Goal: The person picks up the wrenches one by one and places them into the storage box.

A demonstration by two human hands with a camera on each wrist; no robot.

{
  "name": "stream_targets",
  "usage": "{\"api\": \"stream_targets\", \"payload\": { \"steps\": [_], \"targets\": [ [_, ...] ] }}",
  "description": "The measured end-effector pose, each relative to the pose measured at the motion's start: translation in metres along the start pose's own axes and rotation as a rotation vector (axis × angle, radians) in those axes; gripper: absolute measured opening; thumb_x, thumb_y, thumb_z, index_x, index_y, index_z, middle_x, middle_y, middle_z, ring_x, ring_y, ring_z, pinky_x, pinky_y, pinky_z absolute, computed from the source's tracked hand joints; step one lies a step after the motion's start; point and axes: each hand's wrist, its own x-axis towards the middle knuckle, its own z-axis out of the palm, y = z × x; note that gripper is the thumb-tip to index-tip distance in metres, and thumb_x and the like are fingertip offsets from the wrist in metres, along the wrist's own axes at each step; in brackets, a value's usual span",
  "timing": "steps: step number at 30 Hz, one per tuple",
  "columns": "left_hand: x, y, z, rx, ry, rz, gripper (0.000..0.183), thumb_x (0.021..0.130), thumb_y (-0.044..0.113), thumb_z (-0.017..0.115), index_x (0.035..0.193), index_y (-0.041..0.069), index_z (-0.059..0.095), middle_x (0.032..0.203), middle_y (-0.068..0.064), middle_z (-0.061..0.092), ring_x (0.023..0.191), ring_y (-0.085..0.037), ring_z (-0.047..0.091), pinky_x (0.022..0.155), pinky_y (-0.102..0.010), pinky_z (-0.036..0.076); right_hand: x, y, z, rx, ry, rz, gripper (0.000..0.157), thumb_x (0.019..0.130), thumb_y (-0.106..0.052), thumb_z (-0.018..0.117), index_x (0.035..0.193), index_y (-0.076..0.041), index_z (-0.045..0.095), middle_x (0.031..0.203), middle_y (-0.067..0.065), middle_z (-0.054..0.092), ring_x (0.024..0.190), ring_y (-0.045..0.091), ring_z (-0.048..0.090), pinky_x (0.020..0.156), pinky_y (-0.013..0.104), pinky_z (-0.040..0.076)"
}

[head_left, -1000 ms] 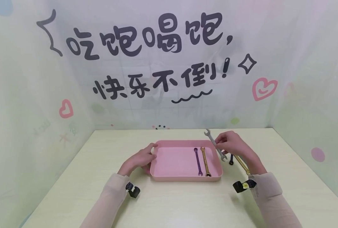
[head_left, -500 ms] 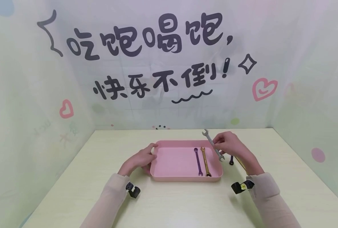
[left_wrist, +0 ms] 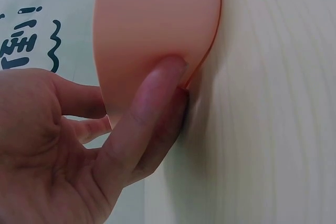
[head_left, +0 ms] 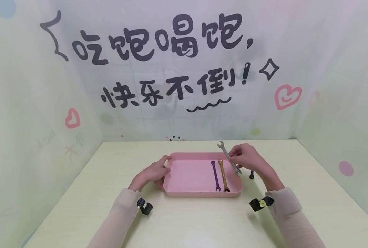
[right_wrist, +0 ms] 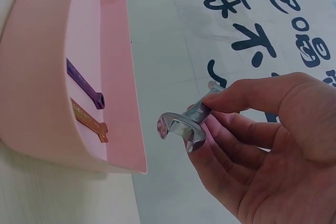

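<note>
My right hand point(head_left: 249, 156) pinches a silver open-ended wrench point(head_left: 223, 150) near its middle, tilted above the right side of a pink tray point(head_left: 184, 194). In the right wrist view, the open jaw of this silver wrench point(right_wrist: 181, 124) faces the camera, with thumb and fingers around the shaft. My left hand point(head_left: 154, 171) grips the tray's left wall, fingertips over the rim. The left wrist view has the thumb pressed on the outside of that wall point(left_wrist: 157, 19). Inside the tray, a purple wrench point(head_left: 215, 176) and a gold wrench point(head_left: 224, 176) lie side by side at the right.
Part of a dark wrench point(head_left: 252, 175) lies on the table beside the tray, partly covered by my right hand. The pale wooden table point(head_left: 190, 224) meets a printed curtain point(head_left: 159, 124) at the back.
My right hand has moved slightly left with the silver wrench, further over the tray. A yellow wrench on the table is now hidden behind the right forearm. My left hand stays put.
</note>
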Motion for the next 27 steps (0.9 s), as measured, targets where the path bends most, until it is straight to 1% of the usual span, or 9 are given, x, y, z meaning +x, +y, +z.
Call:
{"api": "stream_targets", "payload": {
  "steps": [7, 13, 19, 27],
  "targets": [
    [-0.0002, -0.001, 0.0004, 0.0, 0.001, -0.004, 0.058, 0.108, 0.013, 0.044, 0.162, 0.014, 0.025, 0.109, -0.02, 0.063, 0.069, -0.024, 0.071, 0.054, -0.037, 0.064, -0.0013, -0.0009, 0.0014, 0.003, -0.001, -0.006, 0.019, 0.092, -0.005, 0.064, 0.106, 0.007, 0.069, 0.092, 0.018, 0.072, 0.075, 0.019, 0.066, 0.067, 0.034, 0.065],
    [-0.0023, -0.0003, -0.0016, 0.001, -0.004, 0.004, 0.058, 0.108, 0.013, 0.044, 0.162, 0.013, 0.025, 0.107, -0.021, 0.063, 0.069, -0.025, 0.071, 0.054, -0.038, 0.064, 0.0002, -0.0006, 0.0026, 0.009, 0.003, -0.016, 0.021, 0.092, -0.004, 0.064, 0.108, 0.009, 0.069, 0.09, 0.016, 0.072, 0.074, 0.018, 0.067, 0.065, 0.032, 0.065],
    [-0.0046, -0.0019, -0.0023, -0.011, -0.007, -0.003, 0.058, 0.108, 0.012, 0.043, 0.162, 0.013, 0.024, 0.107, -0.021, 0.063, 0.068, -0.026, 0.071, 0.053, -0.039, 0.064, 0.0001, -0.0024, 0.006, 0.01, 0.006, -0.013, 0.019, 0.092, -0.005, 0.065, 0.106, 0.007, 0.07, 0.088, 0.014, 0.071, 0.072, 0.018, 0.066, 0.065, 0.033, 0.065],
    [-0.0008, -0.001, -0.0003, -0.008, 0.003, -0.002, 0.058, 0.107, 0.013, 0.043, 0.162, 0.014, 0.025, 0.107, -0.02, 0.063, 0.069, -0.025, 0.071, 0.053, -0.037, 0.064, 0.0007, -0.0052, 0.0064, 0.028, 0.007, -0.011, 0.02, 0.092, -0.004, 0.065, 0.106, 0.009, 0.069, 0.09, 0.015, 0.071, 0.067, 0.016, 0.065, 0.064, 0.032, 0.065]
  ]
}}
